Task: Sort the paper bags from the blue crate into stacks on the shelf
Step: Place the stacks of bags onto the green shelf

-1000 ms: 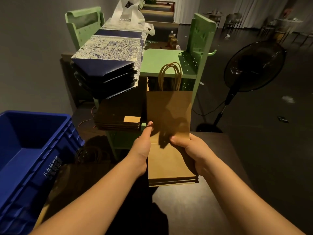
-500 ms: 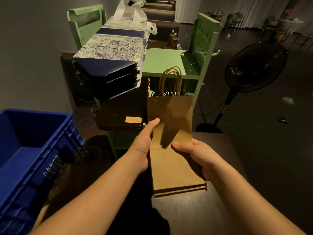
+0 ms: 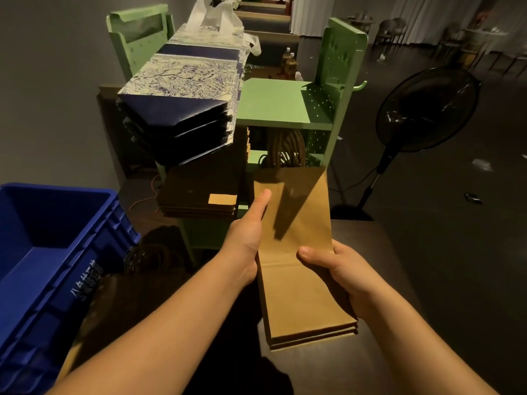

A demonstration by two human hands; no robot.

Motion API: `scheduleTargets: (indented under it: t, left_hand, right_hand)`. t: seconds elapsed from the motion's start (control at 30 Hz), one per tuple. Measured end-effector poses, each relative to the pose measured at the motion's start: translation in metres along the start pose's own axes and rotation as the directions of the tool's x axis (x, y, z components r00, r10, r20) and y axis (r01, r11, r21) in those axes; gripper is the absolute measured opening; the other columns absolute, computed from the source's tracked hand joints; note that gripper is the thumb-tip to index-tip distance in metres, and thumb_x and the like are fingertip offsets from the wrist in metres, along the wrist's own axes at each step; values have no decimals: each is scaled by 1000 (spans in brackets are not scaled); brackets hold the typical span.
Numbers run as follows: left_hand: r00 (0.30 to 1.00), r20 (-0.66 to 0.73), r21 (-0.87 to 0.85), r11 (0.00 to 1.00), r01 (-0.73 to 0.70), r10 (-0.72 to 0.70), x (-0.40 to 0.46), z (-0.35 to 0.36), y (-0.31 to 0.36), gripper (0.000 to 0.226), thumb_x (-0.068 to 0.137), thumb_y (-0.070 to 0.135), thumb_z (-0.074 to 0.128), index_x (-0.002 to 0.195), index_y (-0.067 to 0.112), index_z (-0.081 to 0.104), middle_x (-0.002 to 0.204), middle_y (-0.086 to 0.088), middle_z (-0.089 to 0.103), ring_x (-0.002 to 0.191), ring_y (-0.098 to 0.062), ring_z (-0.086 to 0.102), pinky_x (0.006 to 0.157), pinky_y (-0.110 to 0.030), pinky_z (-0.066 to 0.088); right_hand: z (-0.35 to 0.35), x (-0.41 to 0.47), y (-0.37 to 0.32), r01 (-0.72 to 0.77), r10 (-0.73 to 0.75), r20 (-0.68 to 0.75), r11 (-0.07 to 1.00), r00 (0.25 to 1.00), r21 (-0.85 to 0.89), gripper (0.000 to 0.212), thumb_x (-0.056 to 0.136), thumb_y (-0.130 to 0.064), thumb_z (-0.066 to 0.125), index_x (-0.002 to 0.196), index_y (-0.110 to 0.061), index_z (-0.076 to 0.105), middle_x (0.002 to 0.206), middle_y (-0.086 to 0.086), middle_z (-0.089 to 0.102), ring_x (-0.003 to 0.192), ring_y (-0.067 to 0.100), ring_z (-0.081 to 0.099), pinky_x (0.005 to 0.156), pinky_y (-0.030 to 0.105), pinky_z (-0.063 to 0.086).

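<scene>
I hold a small stack of flat brown paper bags (image 3: 299, 297) over the dark table, their handle end reaching under the green shelf's top board. My left hand (image 3: 248, 238) grips the stack's left edge, thumb stretched along the top bag. My right hand (image 3: 339, 272) grips the right edge, thumb on top. The bags' twisted handles (image 3: 285, 151) lie in the shade of the green shelf (image 3: 276, 105). A pile of brown bags (image 3: 199, 192) rests on the lower shelf to the left. Blue-and-white patterned bags (image 3: 182, 89) are stacked on top. The blue crate (image 3: 51, 246) stands at the left.
A black standing fan (image 3: 427, 109) stands on the floor to the right of the shelf. More brown bags with dark handles (image 3: 154, 258) lie on the table beside the crate. White bags (image 3: 216, 12) and bottles (image 3: 289, 62) sit further back. Litter dots the dark floor.
Both hands have pushed the brown bags forward and lower, so the handles now sit under the shelf's top board. My left thumb has straightened along the bag.
</scene>
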State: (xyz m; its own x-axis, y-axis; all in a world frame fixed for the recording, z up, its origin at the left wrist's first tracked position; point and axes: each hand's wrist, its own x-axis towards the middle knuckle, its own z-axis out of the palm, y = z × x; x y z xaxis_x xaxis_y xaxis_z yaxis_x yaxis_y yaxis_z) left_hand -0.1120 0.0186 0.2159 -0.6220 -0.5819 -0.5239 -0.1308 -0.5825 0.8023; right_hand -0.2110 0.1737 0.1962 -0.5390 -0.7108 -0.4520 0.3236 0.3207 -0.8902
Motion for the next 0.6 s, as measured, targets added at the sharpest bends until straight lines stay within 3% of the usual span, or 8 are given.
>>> scheduleTargets:
  t: [0.07,0.2,0.4,0.47,0.53,0.6]
  left_hand:
    - [1000,10,31,999,-28,28,1,-2,3,53,82,72,66,105,26,78,99,-9,80,92,-33,77,91,-55,60]
    - [999,3,12,999,-37,37,0,-7,8,57,82,78,60,107,31,79,106,-7,79,101,-34,75,92,-55,59]
    - [995,100,-12,1000,-7,8,-16,-9,1,47,94,63,56,96,24,81,98,-10,79,87,-30,77,83,-44,59]
    - [992,126,-32,999,22,-18,-19,-13,-1,44,93,58,60,100,19,77,91,-12,77,82,-31,75,81,-43,57]
    - [987,153,-49,997,62,-54,-22,-18,-2,40,92,53,64,101,15,74,87,-12,76,80,-32,74,84,-45,56]
    - [982,175,-50,995,83,-73,-24,-24,-2,35,91,46,66,103,13,71,88,-13,76,81,-33,74,83,-45,56]
  right_hand:
    - [2,3,-5,10,-10,-1,1000,1000,-1,48,80,-29,84,124,-16,68,112,7,78,104,31,75,102,51,54]
    - [5,9,-16,30,-30,9,996,1000,-81,43,80,-33,85,119,-21,71,110,2,79,103,25,75,97,44,55]
    - [9,21,-25,-19,19,-22,1000,1000,-21,46,82,-30,84,122,-14,69,111,7,78,103,30,76,100,48,54]
    - [14,25,-33,-20,18,-54,999,998,-34,45,82,-29,83,122,-12,70,108,5,79,99,26,76,89,40,56]
    - [19,27,-41,-19,14,-106,999,994,-46,36,86,-25,80,117,-9,71,104,6,78,92,21,74,73,29,51]
    - [23,28,-47,-19,12,-167,999,986,-36,25,91,-22,76,110,-7,71,102,9,73,89,19,67,67,26,45]
